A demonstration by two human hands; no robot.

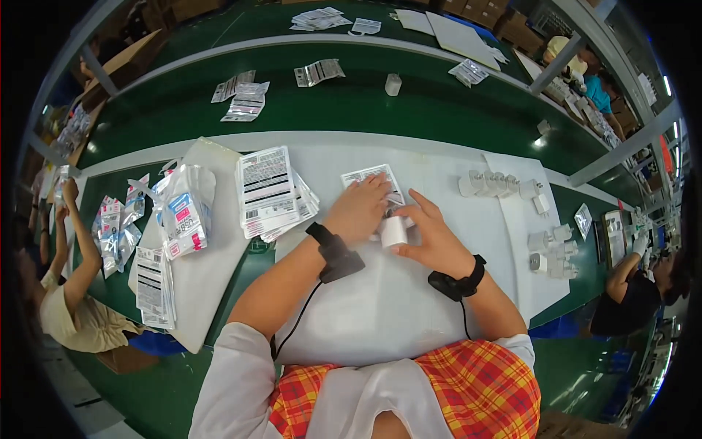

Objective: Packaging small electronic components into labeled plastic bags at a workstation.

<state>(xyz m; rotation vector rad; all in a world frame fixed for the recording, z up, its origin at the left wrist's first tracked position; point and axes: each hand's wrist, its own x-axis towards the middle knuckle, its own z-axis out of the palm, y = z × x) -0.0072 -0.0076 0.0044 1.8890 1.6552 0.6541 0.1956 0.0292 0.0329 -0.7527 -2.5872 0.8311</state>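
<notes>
A printed silver-and-white pouch [371, 174] lies flat on the white work surface in front of me. My left hand [360, 208] is over it, fingers bent onto its upper part and gripping it; the hand hides much of the pouch. My right hand [439, 240] holds a white charger block [393, 232] between thumb and forefinger. The block rests at the pouch's near end; whether part of it is inside I cannot tell.
Stacked printed pouches [267, 190] lie left of my hands, beside a clear bag of packages [186, 219]. White chargers [490, 184] stand in rows at the right, with more chargers [553, 252] nearer me. A metal rail [351, 40] crosses behind. People work at both sides.
</notes>
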